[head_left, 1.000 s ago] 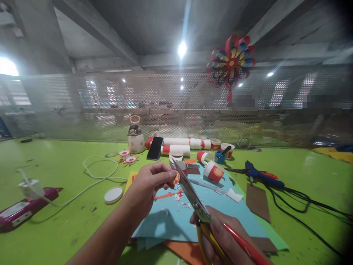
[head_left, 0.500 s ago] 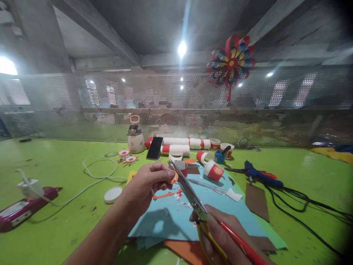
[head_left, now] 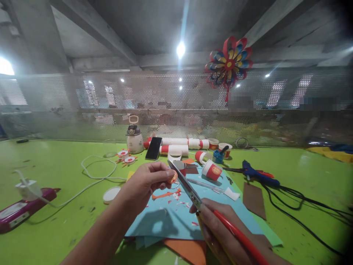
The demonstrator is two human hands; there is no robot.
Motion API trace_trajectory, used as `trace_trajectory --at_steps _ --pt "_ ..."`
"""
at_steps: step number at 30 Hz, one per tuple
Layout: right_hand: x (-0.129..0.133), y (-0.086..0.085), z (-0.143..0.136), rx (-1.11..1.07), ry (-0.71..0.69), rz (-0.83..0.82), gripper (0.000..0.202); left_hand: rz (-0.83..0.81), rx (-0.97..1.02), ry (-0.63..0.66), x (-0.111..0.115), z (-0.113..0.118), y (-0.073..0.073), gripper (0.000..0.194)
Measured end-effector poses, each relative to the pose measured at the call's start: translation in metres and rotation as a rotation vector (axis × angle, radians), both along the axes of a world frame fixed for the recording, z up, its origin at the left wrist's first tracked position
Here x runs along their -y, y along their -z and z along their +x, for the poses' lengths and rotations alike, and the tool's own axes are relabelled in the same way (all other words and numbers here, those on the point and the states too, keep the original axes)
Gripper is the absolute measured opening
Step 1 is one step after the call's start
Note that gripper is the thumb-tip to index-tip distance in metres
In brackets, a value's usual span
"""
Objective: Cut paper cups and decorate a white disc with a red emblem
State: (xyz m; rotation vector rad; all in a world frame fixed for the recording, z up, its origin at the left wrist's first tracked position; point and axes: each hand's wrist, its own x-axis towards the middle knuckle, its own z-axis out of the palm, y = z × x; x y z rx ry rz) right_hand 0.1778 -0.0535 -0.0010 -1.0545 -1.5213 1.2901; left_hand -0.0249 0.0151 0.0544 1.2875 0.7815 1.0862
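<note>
Red paper disc (head_left: 173, 178) sits pinched in the fingertips of my left hand (head_left: 146, 181), just left of the scissors (head_left: 190, 191), whose long blades, nearly together, slant forward and leftward from my right hand's (head_left: 219, 222) grip, close beside its edge.

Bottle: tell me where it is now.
Head view, left of centre: the bottle stands at the back of the green table, just left of the phone.

So the phone (head_left: 153, 148) leaned on the paper tubes (head_left: 176, 142), bottle (head_left: 134, 141) just left of it, glue gun (head_left: 259, 175) off to the right of the paper sheets (head_left: 176, 217).
</note>
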Motion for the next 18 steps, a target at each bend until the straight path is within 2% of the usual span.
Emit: trace_trajectory --at_steps 4,6,9,11,18 --pt "-0.001 0.003 -0.001 -0.029 0.173 -0.108 0.046 0.001 -0.013 0.0 0.001 0.002 0.001 0.019" --pt "-0.003 0.0 0.001 0.05 0.206 -0.062 0.045 -0.016 -0.005 0.011 0.0 0.003 0.002 0.017" --pt "-0.013 -0.006 0.006 0.45 0.058 0.182 0.037 -0.054 0.007 0.022 -0.001 0.004 0.005 0.014" --pt "-0.021 -0.007 0.011 0.688 0.021 0.272 0.035 -0.074 0.033 0.016 -0.002 0.006 0.006 0.012" --pt "-0.025 -0.001 0.015 0.912 -0.008 0.304 0.024 -0.131 0.2 -0.044 -0.001 0.012 0.003 0.009"
